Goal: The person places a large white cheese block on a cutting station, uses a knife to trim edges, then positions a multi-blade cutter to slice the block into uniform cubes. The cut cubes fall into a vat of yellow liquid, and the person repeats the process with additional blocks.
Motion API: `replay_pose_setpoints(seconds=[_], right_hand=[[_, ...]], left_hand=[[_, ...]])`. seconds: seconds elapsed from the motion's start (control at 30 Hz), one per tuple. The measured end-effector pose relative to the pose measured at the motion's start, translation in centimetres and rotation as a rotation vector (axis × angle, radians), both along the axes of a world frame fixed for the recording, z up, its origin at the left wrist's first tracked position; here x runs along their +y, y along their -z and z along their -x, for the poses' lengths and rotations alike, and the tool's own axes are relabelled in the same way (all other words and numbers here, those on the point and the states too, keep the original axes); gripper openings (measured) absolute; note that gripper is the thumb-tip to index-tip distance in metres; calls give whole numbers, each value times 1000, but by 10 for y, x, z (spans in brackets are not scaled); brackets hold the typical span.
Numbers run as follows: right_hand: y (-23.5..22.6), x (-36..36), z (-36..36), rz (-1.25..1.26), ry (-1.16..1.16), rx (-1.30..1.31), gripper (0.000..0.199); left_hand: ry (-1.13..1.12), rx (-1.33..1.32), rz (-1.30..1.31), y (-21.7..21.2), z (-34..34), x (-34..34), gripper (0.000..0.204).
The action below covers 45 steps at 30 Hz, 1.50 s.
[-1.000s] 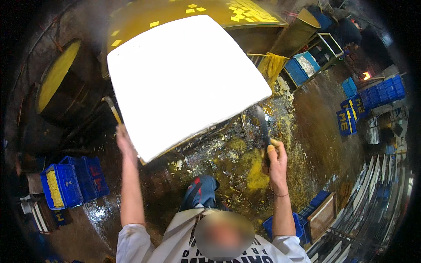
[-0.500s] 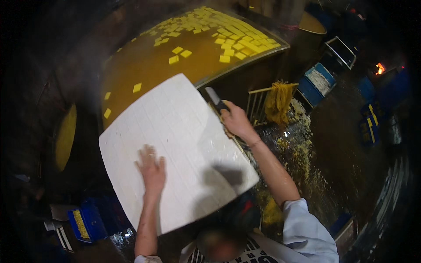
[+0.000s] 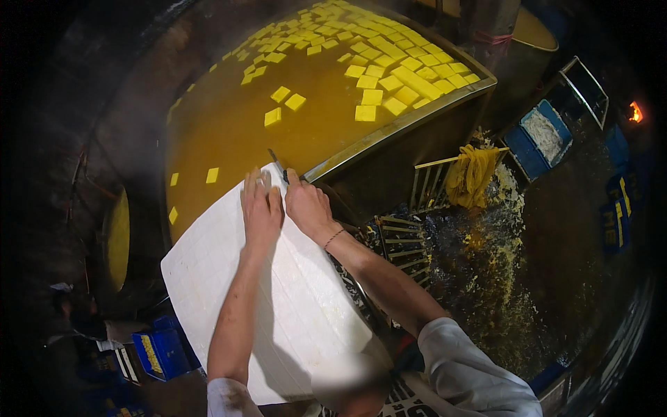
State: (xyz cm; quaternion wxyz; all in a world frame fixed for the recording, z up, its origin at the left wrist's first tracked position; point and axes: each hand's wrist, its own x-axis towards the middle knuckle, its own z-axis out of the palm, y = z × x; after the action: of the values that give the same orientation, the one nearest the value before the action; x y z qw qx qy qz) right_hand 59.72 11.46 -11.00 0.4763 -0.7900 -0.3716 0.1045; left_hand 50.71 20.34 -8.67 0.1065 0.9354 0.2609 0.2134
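A large white slab of what looks like tofu [image 3: 206, 271], marked with faint straight lines, lies before me. At its far corner my right hand [image 3: 310, 210] is closed round the dark handle of a knife [image 3: 275, 160], whose blade points away from me toward the vat. Beside it, my left hand [image 3: 262, 208] rests on the slab near the same corner, fingers stretched out and holding nothing. Beyond the slab is a wide vat [image 3: 410, 112] of yellow-brown liquid, with many yellow tofu blocks [image 3: 406, 83] floating in it, packed densely along the far right.
Right of the vat stands a slatted rack [image 3: 431, 182] with a yellow cloth [image 3: 474, 177] hung over it. A blue crate [image 3: 538, 142] holds white material. Wet scraps cover the floor [image 3: 479, 271]. At lower left sits a blue crate [image 3: 154, 354] with yellow pieces.
Both hands have moved forward to the slab's far corner, the right with the knife from its right edge, the left from its middle. The whole view has shifted.
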Motion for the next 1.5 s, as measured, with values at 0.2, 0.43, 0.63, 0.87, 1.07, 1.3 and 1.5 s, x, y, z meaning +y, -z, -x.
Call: replay_pose_setpoints(seconds=[0.2,0.43,0.63,0.87,1.07,1.3,1.5], right_hand=[[-7,-15,-1,46,-102,15,33],[-17,-114,38,156,-165,125,36],[-2,-198,79,41,-145,198,47],[4,-283,119,72,-163,219,49],[-7,-344,139,106,-204,341,51],[31,-379,166,-10,-173,517,46],[39,-392,114,-13,-112,373,44]], left_hand=[[282,195,13,-28,-63,50,35],[537,762,-40,-40,-71,32,33],[621,1040,36,-40,-70,-39,29],[768,1254,294,-29,-41,-117,32],[904,1258,476,-7,-16,-162,27],[1006,1548,644,5,-24,-213,30],[684,1409,893,-5,-36,-197,40]])
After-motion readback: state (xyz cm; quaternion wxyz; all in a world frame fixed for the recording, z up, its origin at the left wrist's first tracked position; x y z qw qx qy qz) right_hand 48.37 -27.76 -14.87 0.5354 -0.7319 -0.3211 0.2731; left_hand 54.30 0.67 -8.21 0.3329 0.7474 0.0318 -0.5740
